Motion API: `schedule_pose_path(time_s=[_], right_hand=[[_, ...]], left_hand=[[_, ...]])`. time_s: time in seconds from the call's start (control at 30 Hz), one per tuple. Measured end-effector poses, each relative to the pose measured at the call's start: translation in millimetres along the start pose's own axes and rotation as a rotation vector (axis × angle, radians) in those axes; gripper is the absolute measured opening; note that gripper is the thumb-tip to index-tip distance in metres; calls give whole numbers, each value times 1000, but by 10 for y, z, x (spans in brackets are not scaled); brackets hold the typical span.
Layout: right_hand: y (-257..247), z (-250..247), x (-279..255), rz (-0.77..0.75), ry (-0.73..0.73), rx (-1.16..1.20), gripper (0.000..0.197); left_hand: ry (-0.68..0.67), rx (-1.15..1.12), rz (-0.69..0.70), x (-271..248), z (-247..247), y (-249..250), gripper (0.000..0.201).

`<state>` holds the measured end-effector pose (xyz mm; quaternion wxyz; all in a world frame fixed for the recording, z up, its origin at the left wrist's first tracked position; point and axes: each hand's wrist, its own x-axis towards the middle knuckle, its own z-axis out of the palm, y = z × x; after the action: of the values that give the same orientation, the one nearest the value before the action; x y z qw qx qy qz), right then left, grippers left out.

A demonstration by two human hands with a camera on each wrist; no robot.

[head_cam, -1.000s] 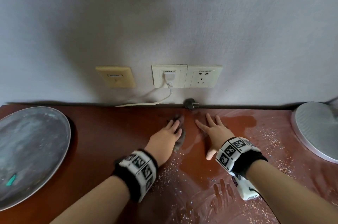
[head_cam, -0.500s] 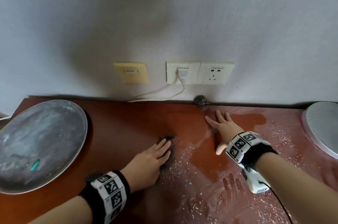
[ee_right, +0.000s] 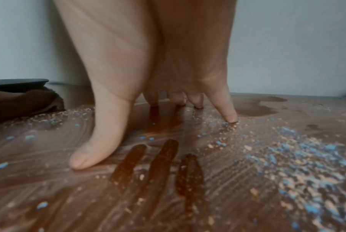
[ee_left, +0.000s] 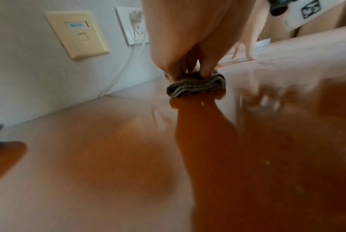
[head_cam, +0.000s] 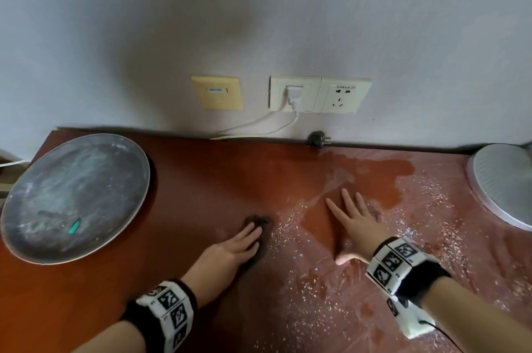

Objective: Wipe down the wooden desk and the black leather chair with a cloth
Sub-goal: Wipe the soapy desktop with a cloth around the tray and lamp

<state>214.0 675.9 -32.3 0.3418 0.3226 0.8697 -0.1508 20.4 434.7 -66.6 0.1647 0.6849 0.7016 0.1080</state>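
The reddish-brown wooden desk (head_cam: 201, 179) runs along a grey wall. My left hand (head_cam: 239, 243) lies flat, its straight fingers pressing a small folded dark cloth (head_cam: 259, 220) onto the desk at centre; the left wrist view shows the fingertips pushing down into the folded cloth (ee_left: 196, 87). My right hand (head_cam: 355, 223) rests palm down with its fingers spread on the desk to the right, holding nothing; in the right wrist view the right hand (ee_right: 148, 78) touches the dusty surface. Pale and blue crumbs (head_cam: 420, 208) cover the desk's right half. The chair is out of view.
A round grey metal tray (head_cam: 74, 197) fills the desk's left end, and a white round base (head_cam: 503, 179) stands at the right edge. Wall sockets (head_cam: 319, 94), a white cable (head_cam: 259, 125) and a loose black plug (head_cam: 316, 139) line the back edge. A wet patch (head_cam: 383, 168) lies behind my right hand.
My left hand slid the cloth from the back edge by the plug toward me and to the left. My right hand drew back a little from the wall.
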Motion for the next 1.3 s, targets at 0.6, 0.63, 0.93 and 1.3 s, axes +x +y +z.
schedule_pose_path(time_s=[0.6, 0.63, 0.93, 1.3], right_hand=[[-14, -12, 44, 15, -12, 10, 133], [-15, -14, 40, 18, -12, 9, 133], [-39, -38, 51, 26, -28, 3, 134], [-35, -36, 51, 17, -17, -13, 133]], left_hand=[[87, -113, -320, 248, -256, -207, 43], [59, -82, -392, 332, -256, -210, 42], [-133, 6, -48, 758, -154, 166, 45], [-340, -49, 352, 1041, 5, 308, 43]])
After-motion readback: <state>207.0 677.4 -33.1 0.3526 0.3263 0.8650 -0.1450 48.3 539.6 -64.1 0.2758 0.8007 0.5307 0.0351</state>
